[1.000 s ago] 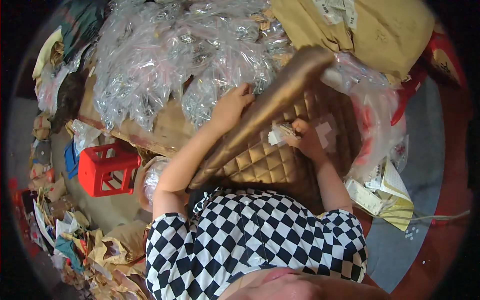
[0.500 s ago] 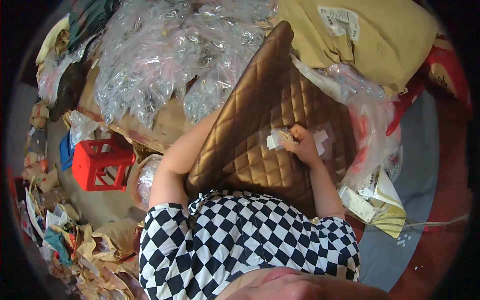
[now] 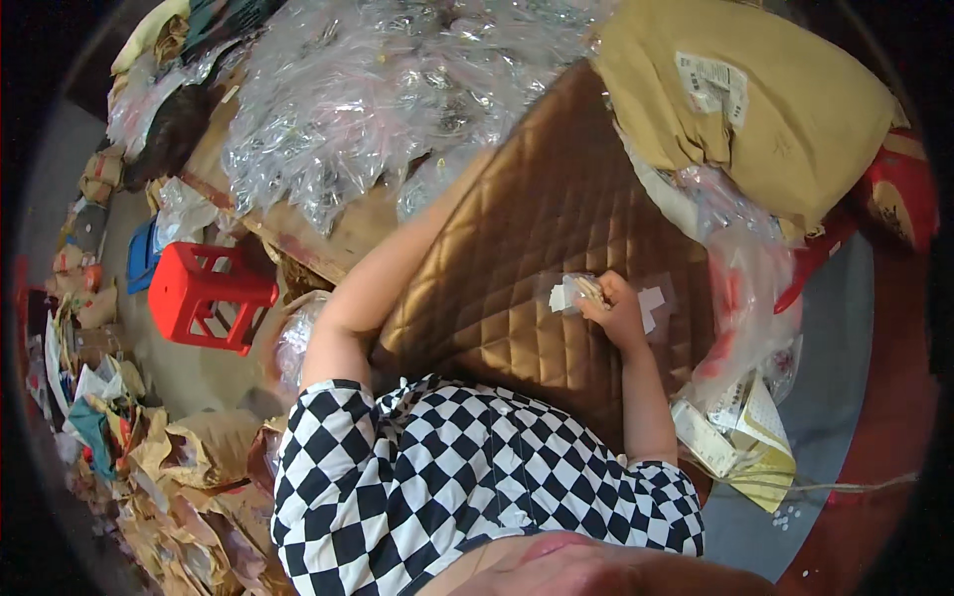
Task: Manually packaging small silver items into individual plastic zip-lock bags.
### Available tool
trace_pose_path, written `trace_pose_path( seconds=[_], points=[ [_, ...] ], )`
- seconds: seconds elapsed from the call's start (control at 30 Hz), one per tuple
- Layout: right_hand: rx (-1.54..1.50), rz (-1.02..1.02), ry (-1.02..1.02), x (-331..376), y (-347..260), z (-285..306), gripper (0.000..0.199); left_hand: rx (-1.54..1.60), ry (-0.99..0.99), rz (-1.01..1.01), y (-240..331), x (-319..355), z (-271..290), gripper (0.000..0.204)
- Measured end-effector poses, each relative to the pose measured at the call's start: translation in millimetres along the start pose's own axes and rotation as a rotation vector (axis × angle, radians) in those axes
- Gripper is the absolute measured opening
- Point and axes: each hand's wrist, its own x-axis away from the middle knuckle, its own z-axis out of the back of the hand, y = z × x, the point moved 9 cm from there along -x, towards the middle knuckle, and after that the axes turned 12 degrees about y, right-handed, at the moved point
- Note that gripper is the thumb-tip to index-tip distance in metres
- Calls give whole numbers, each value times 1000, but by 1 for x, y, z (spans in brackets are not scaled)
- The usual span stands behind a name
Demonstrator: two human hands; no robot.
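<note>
A brown quilted sheet covers my lap and slopes up away from me. My left forearm reaches far forward along its left edge; the left hand is hidden behind the sheet. Over the sheet's right half, my right hand is closed, pinching a small bunch of thin tan pieces whose kind I cannot make out. Beside its fingertips lies a white paper piece in clear film. Another white paper piece in clear film rests just right of that hand.
Ahead lies a large heap of clear plastic bags. A tan sack stands at far right, above crumpled clear plastic. At left are a red plastic stool, a blue container and torn brown paper.
My left arm has stretched farther forward, and the sheet's folded left side has opened out flatter. My right hand keeps its pinch. The whole view has shifted slightly.
</note>
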Motion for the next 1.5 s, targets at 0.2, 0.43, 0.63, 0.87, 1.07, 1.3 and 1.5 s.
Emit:
trace_pose_path(
  seconds=[0.2, 0.43, 0.63, 0.87, 1.07, 1.3, 1.5],
  points=[
    [-78, -110, -45, 3, -15, -8, 27, -132, 460, -212, 20, -43, 141, 18],
    [-98, -134, -32, 5, -21, -9, 27, -117, 631, -107, -36, -101, 246, 21],
    [-78, -31, -33, 1, -3, -2, 27, 114, 723, -281, -52, -137, 272, 19],
    [-113, -93, -16, 2, -5, 0, 31, 132, 682, 1, -82, -174, 252, 24],
    [-183, -170, -48, 3, 2, -7, 35, -498, 348, 161, -196, -152, 151, 27],
    [-145, -198, -37, 2, 6, -4, 34, -395, 466, 158, -170, -149, 135, 28],
    [-159, -163, -32, 5, 1, -3, 31, -535, 470, 44, -107, -135, 140, 21]
  ],
)
